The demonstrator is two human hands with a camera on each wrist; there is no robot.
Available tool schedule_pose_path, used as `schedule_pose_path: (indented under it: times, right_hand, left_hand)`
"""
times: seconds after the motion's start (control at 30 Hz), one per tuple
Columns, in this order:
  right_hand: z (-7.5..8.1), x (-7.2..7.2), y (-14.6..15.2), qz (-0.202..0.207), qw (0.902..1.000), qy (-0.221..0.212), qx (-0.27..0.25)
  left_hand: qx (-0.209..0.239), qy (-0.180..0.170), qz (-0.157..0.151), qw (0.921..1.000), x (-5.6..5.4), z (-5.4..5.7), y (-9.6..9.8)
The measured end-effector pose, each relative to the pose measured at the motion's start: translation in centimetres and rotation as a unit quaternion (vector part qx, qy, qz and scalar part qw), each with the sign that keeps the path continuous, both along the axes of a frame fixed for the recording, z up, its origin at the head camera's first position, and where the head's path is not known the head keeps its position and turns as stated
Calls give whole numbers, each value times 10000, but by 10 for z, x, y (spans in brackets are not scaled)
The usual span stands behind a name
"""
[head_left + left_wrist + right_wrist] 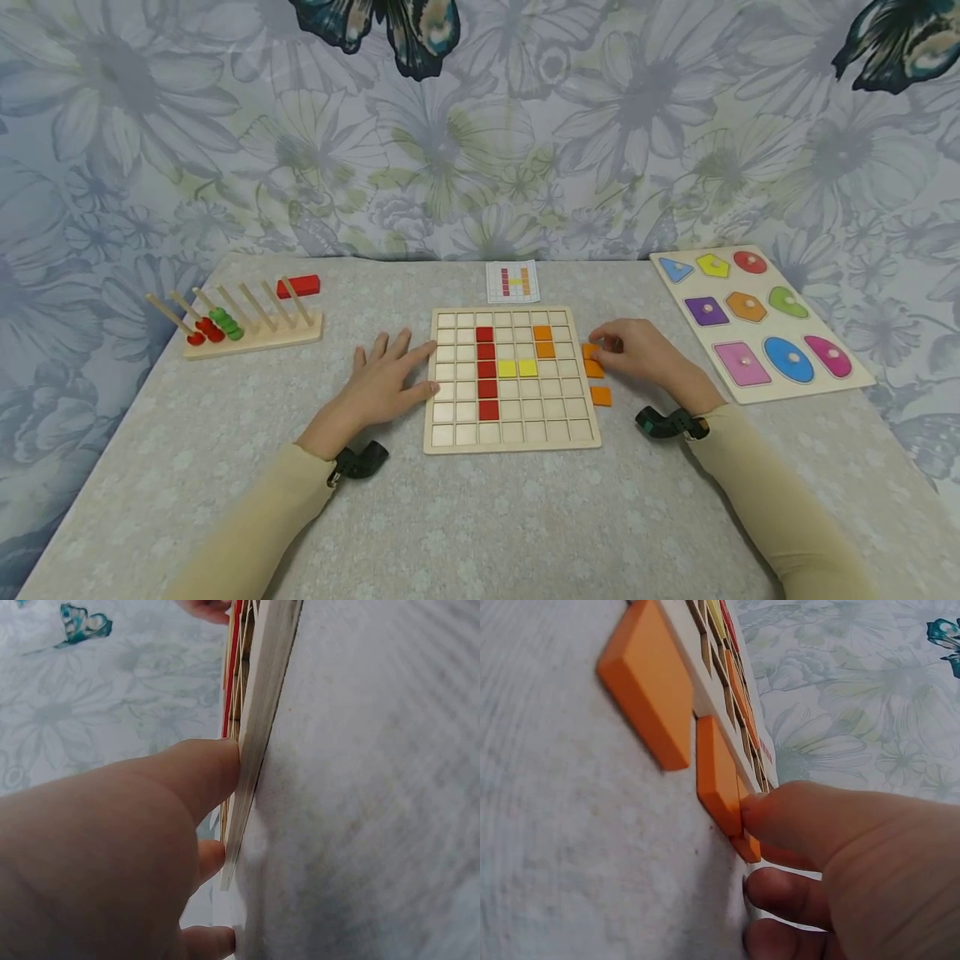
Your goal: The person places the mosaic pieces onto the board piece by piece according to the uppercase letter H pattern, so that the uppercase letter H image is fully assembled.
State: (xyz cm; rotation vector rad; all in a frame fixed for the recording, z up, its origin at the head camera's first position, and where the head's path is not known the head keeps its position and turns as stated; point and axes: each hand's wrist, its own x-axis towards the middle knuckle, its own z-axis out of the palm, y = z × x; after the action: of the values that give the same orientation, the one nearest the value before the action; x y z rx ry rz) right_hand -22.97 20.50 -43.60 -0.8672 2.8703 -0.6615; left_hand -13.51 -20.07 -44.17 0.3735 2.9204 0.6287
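A wooden grid board [512, 437] lies flat, holding a column of red tiles [487, 367], two yellow tiles [517, 367] and two orange tiles [543, 342]. My left hand [382, 385] spreads its fingers beside the board, thumb and index fingertips at its left edge. Three loose orange square tiles lie along the right edge; the nearest one [601, 396] is apart from my fingers. At the farthest loose orange tile [748, 849], my right hand [637, 350] pinches with thumb and index finger, partly hiding it. The middle tile [718, 776] lies right beside the thumb.
A pattern card [513, 282] lies behind the board. On the left stand a peg stacker [258, 337] with red and green beads and a red block [298, 286]. A shape puzzle board [761, 325] lies on the right. A patterned wall closes off the back.
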Motion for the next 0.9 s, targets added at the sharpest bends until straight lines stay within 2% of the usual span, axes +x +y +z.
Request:
schedule_pose_path:
  times: [0.47, 0.9]
  right_hand:
    - [-6, 0, 3, 5, 9995, 82, -316]
    - [-9, 1, 2, -66, 9992, 50, -394]
  left_hand:
    - [83, 22, -23, 10000, -1, -2, 0]
    - [30, 7, 16, 10000, 1, -1, 0]
